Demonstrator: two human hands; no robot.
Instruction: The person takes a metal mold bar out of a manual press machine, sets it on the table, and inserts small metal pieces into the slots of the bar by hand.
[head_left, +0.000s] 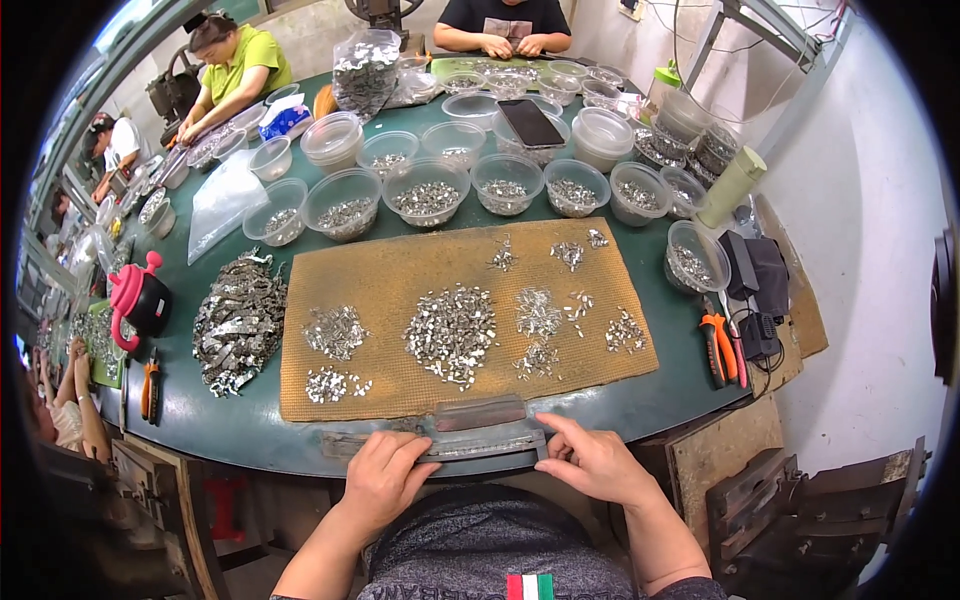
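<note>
Part of the long metal bar (490,446) hidden behind the left hand (382,472)

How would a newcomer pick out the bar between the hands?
On the green table, find the big tan mat. Just nearer than its front edge, between the left hand and the right hand, lies the long grey bar. Its length sets it apart from the short reddish-brown block just beyond it.

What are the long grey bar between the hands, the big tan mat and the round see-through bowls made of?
The long grey bar looks like dull metal, judging by its straight edges and faint shine. The tan rectangular mat may be rubber or coarse fabric: it's matte with a fine grid texture. The round, see-through bowls seem smooth plastic, because their thin rims catch light.
</note>
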